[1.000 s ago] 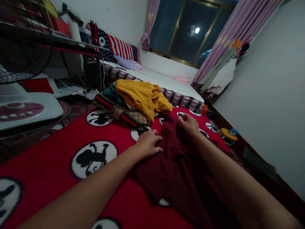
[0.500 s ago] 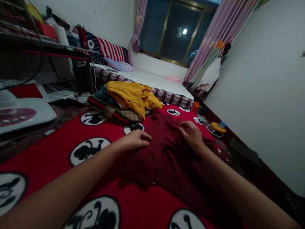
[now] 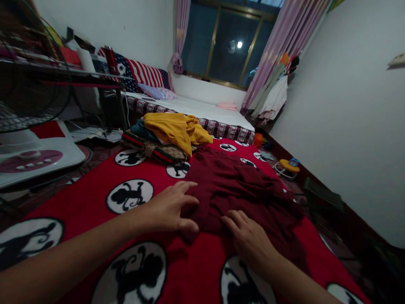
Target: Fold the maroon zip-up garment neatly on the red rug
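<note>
The maroon garment (image 3: 234,181) lies on the red blanket (image 3: 82,198), the left hand (image 3: 172,207) spread wide at its left edge, the right hand (image 3: 249,238) at its near edge, grip unclear, yellow clothes (image 3: 171,128) atop a patterned bundle (image 3: 160,152) just beside its far-left corner.

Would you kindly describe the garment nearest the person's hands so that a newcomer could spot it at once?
Start from the bright red blanket, patterned with white circles. On it, in front of the yellow clothing, a rumpled garment lies by the left hand and right hand. Plain dark maroon sets it apart from the yellow clothing and the brighter, patterned blanket.
</note>
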Available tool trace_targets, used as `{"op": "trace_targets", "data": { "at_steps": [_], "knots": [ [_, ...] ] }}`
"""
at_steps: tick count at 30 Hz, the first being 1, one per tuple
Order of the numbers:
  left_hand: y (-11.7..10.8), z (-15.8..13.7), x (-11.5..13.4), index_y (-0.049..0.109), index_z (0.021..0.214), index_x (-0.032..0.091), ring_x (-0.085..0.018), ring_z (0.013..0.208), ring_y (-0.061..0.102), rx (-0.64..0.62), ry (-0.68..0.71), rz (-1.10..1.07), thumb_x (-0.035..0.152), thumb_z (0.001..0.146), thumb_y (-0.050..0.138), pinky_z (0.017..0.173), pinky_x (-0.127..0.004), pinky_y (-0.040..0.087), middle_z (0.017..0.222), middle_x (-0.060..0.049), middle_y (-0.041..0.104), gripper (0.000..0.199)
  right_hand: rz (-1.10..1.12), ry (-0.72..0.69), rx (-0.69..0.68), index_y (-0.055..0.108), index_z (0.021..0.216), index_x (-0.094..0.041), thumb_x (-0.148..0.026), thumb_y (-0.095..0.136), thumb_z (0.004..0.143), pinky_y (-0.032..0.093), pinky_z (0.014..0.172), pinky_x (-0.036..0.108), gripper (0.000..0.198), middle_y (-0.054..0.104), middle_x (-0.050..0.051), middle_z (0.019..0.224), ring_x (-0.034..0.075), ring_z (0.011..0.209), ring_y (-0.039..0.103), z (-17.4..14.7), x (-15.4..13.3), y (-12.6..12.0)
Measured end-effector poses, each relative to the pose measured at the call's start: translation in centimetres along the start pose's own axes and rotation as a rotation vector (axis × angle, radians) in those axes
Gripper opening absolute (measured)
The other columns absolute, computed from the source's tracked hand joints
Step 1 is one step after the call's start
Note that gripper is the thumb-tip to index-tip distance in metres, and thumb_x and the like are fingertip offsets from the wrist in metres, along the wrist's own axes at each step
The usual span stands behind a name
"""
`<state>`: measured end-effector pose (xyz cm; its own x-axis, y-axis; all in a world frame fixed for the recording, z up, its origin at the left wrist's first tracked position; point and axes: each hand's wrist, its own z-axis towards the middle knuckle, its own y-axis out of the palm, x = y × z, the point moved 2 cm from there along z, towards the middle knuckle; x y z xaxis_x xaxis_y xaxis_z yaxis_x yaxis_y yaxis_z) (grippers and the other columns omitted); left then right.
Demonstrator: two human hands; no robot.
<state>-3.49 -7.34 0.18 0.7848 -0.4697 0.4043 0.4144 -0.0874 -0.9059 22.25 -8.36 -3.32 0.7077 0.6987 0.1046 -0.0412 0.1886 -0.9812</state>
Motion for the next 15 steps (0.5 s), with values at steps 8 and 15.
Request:
{"op": "trace_targets", "data": {
  "at_steps": [8,15],
  "knots": [
    [1.9,-0.2,1.4,0.050,0.138,0.022,-0.029,0.115,0.052,-0.092,0.085,0.200,0.036,0.077,0.066,0.098,-0.040,0.044,0.129,-0.012,0.056,0.064,-0.014,-0.025,0.184,0.062,0.111,-0.021,-0.009,0.052,0.088,0.050,0.072,0.031,0.027,0.061,0.009,0.108,0.021,0.090,0.055,1.2,-0.9,0.3],
    [2.7,-0.8,1.5,0.042,0.143,0.022,-0.033,0.117,0.051,-0.108,0.187,0.308,0.038,0.076,0.065,0.095,-0.046,0.048,0.137,-0.015,0.050,0.073,0.041,-0.036,0.280,0.066,0.103,-0.023,-0.018,0.061,0.088,0.047,0.070,0.029,0.016,0.063,0.005,0.095,0.019,0.084,0.055,2.5,-1.8,1.1]
  ]
}}
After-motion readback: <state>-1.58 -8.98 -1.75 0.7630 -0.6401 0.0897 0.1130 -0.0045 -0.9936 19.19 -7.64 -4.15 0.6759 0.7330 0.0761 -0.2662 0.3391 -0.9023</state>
